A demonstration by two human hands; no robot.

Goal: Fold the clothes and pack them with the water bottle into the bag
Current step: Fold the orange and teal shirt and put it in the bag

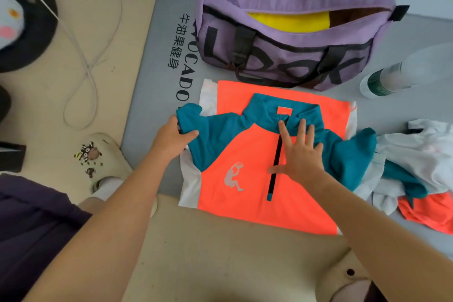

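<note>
The left hand (175, 136) grips the teal left sleeve of the orange shirt (247, 174); the right hand (300, 152) presses flat, fingers spread, on its zipper. The shirt lies on the mat (152, 76), collar pointing far. Beyond it, the purple bag (282, 39) is unzipped with something yellow inside. The water bottle (397, 76) lies right of the bag.

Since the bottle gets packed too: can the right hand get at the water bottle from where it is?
Probably yes: the right hand lies flat on the jacket, and only bare mat separates it from the water bottle.
</note>
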